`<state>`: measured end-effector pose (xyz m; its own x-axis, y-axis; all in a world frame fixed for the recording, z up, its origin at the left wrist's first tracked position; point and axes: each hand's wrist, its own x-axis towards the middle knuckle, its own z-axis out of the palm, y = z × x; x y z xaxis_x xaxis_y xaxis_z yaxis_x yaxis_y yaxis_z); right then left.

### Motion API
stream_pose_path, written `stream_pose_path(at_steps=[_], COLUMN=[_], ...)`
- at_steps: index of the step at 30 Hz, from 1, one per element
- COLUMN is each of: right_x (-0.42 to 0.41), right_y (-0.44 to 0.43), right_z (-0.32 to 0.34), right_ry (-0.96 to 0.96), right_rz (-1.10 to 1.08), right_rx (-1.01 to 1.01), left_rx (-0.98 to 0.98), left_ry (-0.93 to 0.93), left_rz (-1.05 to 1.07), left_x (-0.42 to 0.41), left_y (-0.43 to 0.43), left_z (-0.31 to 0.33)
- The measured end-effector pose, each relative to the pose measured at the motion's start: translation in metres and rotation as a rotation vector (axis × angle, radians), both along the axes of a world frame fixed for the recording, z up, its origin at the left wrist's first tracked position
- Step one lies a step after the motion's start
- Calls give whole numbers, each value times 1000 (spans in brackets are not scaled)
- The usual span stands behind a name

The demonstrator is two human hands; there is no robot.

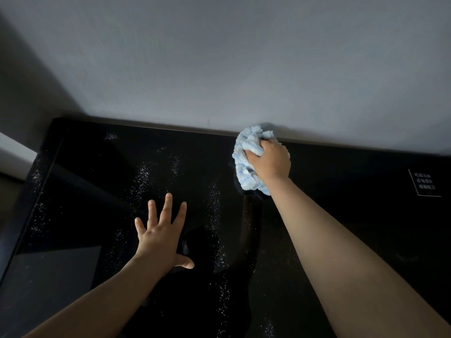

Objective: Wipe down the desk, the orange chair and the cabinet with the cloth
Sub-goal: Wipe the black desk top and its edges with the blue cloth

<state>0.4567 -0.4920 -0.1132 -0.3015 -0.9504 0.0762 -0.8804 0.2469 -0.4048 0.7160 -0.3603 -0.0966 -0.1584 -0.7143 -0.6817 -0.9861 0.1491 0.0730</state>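
Cloth [246, 147], bunched in the grip of the right hand [269, 159]: soft, deep-piled fabric, fluffy and matt, its pile standing out in tufts around the fingers. Black top [341, 191] under the grip: hard, smooth and highly glossy, mirror-like enough to reflect the forearm just on the near side of the grip. Left of the grip, a scatter of fine white specks [144, 172], grainy and dull, breaks the gloss. Wall [219, 57] beyond the grip: matt, even, faintly textured. Label [424, 182], well to the right of the grip: flat white print on the black surface; its material cannot be told.
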Motion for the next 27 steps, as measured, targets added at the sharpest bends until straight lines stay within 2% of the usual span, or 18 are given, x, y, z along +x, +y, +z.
stream_pose_path(at_steps=[27], right_x=[11], right_y=[79], right_z=[0], right_ry=[9], right_rz=[-7], right_rx=[-2], left_rx=[-23], left_ry=[23], left_rz=[-8], left_x=[1], left_y=[1], left_z=[0])
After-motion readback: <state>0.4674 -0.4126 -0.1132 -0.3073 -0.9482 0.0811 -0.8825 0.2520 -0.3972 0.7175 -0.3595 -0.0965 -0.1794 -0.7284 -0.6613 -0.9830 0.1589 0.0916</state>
